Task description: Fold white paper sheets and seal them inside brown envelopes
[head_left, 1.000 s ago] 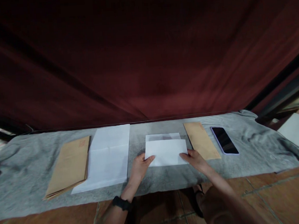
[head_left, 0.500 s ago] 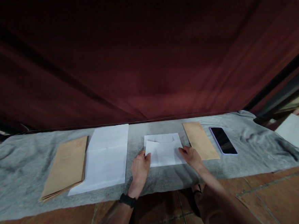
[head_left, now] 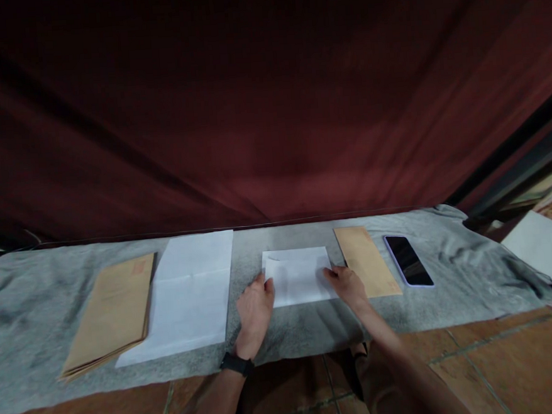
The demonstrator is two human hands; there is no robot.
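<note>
A folded sheet of white paper (head_left: 300, 281) lies in front of me, its folds nearly lined up, with a thin gap near its far left corner. My left hand (head_left: 257, 301) pinches its left edge between thumb and fingers. On the opposite edge, my right hand (head_left: 346, 284) is closed the same way. Just right of the right hand lies a single brown envelope (head_left: 367, 260). To the left of my left hand is a larger stack of white paper (head_left: 187, 289), creased across its middle.
A stack of brown envelopes (head_left: 110, 310) overlaps the white paper's left side. A phone (head_left: 408, 261) in a lilac case lies right of the single envelope. Grey cloth (head_left: 470, 275) covers the surface, with a dark red curtain (head_left: 271, 138) behind and floor tiles (head_left: 494, 355) below the front edge.
The upper flap of the folded paper has moved away from me and now lies almost level with the far edge. Both hands stay at its sides; the view has shifted slightly.
</note>
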